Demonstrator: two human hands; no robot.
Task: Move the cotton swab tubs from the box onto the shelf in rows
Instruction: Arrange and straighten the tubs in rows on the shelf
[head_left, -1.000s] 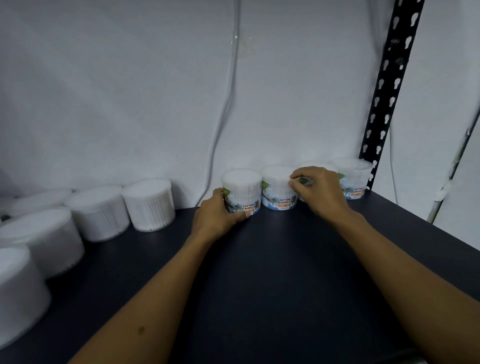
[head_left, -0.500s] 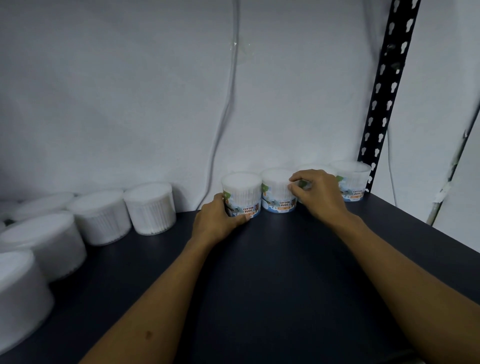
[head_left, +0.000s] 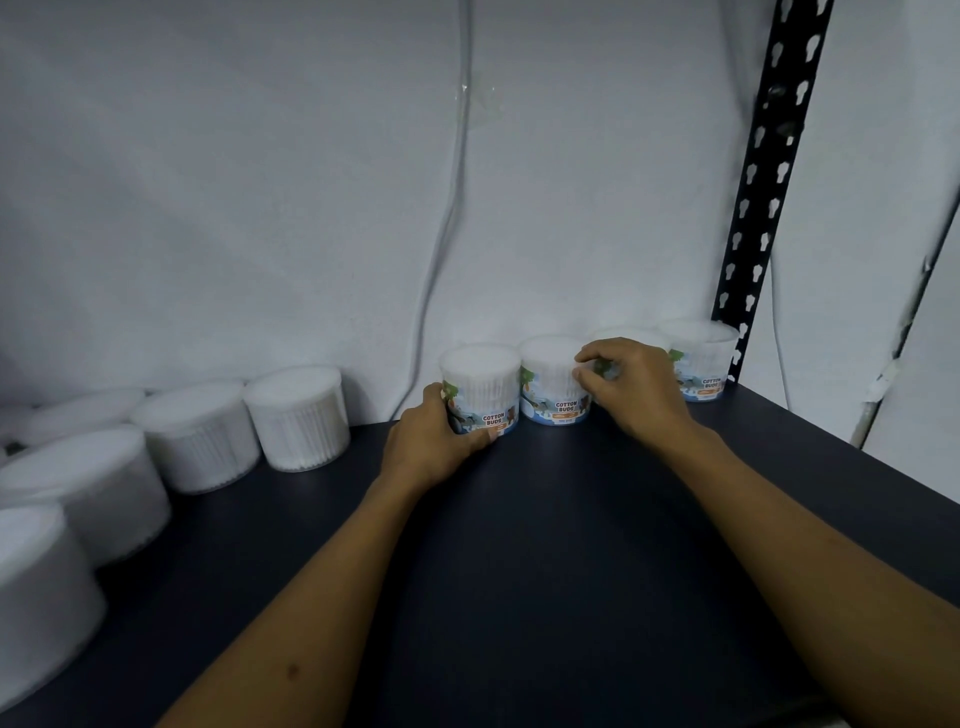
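Note:
Several labelled cotton swab tubs stand in a row against the back wall of the dark shelf (head_left: 545, 545). My left hand (head_left: 434, 441) grips the leftmost tub (head_left: 483, 379) at its lower left side. Right beside it stands a second tub (head_left: 550, 374). My right hand (head_left: 636, 387) curls round the third tub (head_left: 631, 335), hiding most of it. A fourth tub (head_left: 704, 358) stands at the right end by the upright. The box is out of view.
Several plain white tubs (head_left: 298, 415) line the shelf's left side, curving toward me. A black perforated upright (head_left: 763, 171) rises at the back right. A white cable (head_left: 447, 218) hangs down the wall behind the row.
Both hands stay on their tubs. The view has shifted slightly; the tubs and hands hold the same places in the row.

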